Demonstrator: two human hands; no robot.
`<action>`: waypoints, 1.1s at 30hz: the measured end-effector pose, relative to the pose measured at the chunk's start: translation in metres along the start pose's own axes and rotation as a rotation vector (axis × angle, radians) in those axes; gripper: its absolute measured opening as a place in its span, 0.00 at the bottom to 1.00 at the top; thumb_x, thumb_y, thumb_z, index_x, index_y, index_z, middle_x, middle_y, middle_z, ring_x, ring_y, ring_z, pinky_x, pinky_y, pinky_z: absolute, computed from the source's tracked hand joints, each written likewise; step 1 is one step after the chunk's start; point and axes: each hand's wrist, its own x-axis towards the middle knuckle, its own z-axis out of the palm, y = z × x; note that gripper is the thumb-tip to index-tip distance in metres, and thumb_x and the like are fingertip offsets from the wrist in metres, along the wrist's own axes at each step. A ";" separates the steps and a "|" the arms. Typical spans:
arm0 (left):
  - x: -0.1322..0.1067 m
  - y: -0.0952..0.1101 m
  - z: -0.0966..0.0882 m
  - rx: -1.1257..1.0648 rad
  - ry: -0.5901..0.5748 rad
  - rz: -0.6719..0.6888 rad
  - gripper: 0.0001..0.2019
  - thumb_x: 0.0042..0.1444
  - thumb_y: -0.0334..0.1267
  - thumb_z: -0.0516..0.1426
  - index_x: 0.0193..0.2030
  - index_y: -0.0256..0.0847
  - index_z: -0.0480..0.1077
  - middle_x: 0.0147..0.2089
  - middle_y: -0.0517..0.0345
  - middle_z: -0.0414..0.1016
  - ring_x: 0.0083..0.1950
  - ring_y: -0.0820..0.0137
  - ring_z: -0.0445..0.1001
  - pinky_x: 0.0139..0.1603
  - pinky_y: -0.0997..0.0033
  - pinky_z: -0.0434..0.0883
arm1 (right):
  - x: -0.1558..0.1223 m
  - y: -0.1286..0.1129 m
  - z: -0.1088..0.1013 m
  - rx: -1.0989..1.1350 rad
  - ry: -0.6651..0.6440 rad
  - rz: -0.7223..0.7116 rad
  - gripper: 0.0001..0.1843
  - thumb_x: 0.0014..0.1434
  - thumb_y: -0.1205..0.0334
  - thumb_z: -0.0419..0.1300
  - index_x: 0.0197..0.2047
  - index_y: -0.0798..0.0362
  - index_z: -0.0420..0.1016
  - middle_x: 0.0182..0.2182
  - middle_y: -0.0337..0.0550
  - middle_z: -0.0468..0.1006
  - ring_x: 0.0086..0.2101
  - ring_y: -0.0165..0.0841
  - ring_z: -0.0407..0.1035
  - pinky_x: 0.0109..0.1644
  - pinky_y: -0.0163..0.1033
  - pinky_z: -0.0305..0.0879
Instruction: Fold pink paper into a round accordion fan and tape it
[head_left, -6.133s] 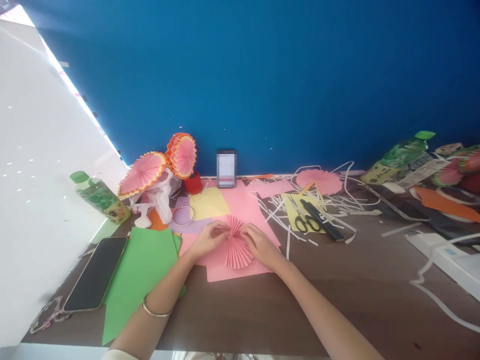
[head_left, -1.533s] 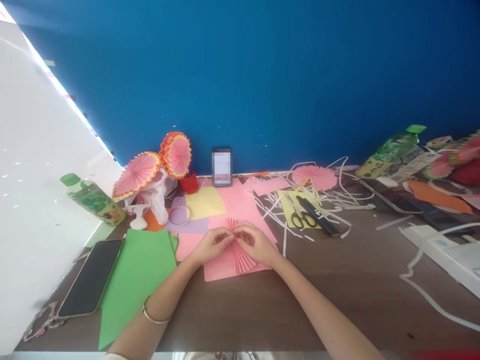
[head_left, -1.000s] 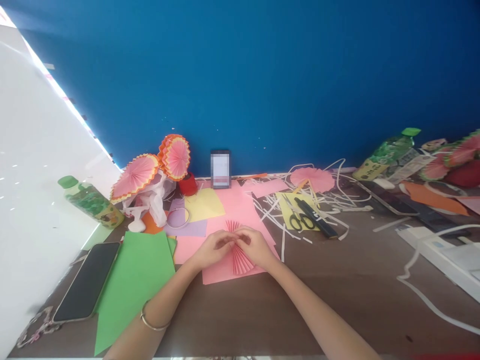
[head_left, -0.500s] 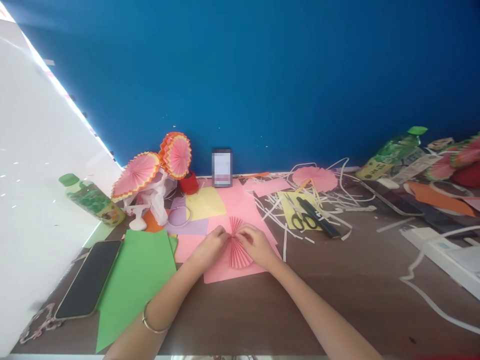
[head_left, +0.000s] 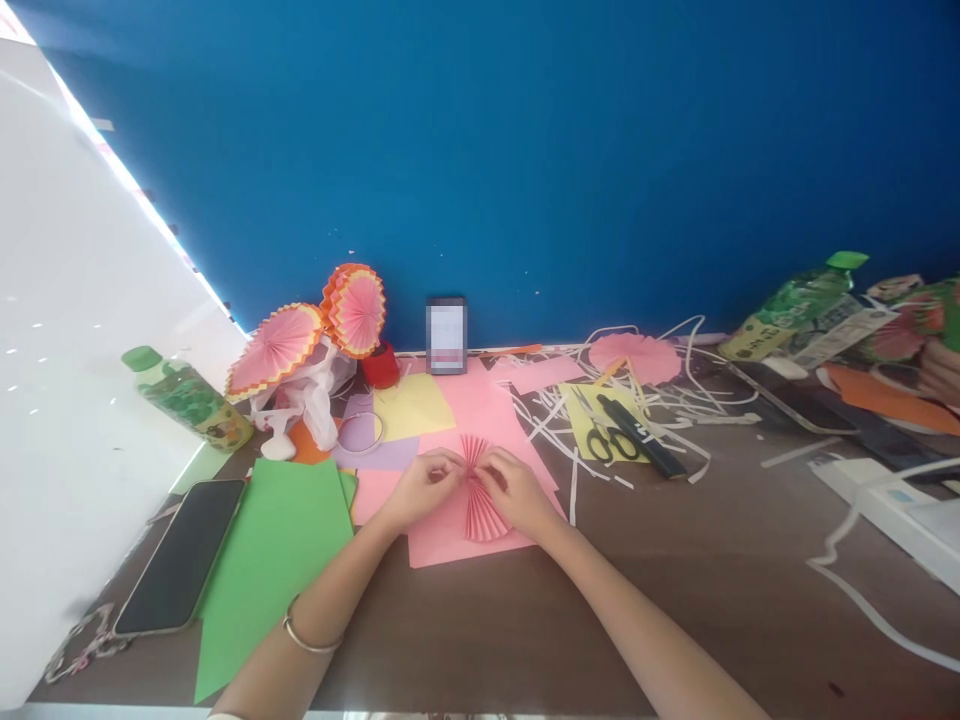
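Note:
A pleated pink paper fan, pinched narrow at its middle and flaring at both ends, is held just above the pink paper sheets. My left hand is closed on its left side, fingertips at the narrow waist. From the right, my right hand pinches the same waist. The fingers cover the fan's centre, so any tie there is hidden. Left of my left forearm lie green paper sheets. Yellow paper and lilac paper lie beyond my left hand.
Scissors and a black cutter-like tool lie among white paper strips on the right. Pleated paper flowers, a red spool and a green bottle stand left. A phone lies near-left. Another person's hand shows far right.
My hands remain at the fan's waist, the left fingers having shifted slightly. Another person's hand has appeared at the far right edge. The view has moved a little.

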 end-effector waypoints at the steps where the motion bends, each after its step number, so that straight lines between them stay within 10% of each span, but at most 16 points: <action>1: 0.001 0.000 0.001 -0.069 -0.006 -0.033 0.14 0.55 0.42 0.51 0.23 0.37 0.65 0.37 0.53 0.72 0.40 0.69 0.69 0.43 0.69 0.66 | 0.000 0.000 0.000 0.003 0.003 0.000 0.08 0.58 0.64 0.50 0.29 0.51 0.66 0.30 0.42 0.69 0.32 0.33 0.65 0.37 0.40 0.62; 17: 0.008 -0.009 0.006 -0.155 0.143 -0.025 0.14 0.56 0.45 0.50 0.28 0.36 0.67 0.28 0.57 0.70 0.32 0.71 0.69 0.39 0.70 0.66 | 0.000 -0.003 -0.002 -0.051 -0.001 -0.069 0.09 0.58 0.68 0.48 0.29 0.52 0.66 0.31 0.42 0.67 0.33 0.32 0.64 0.38 0.40 0.63; 33: 0.006 -0.011 0.003 -0.258 0.029 -0.059 0.10 0.50 0.39 0.57 0.37 0.36 0.70 0.38 0.51 0.75 0.41 0.68 0.73 0.48 0.64 0.68 | -0.001 0.002 -0.001 -0.079 0.000 -0.036 0.07 0.58 0.64 0.50 0.30 0.52 0.66 0.31 0.42 0.68 0.33 0.32 0.65 0.37 0.39 0.64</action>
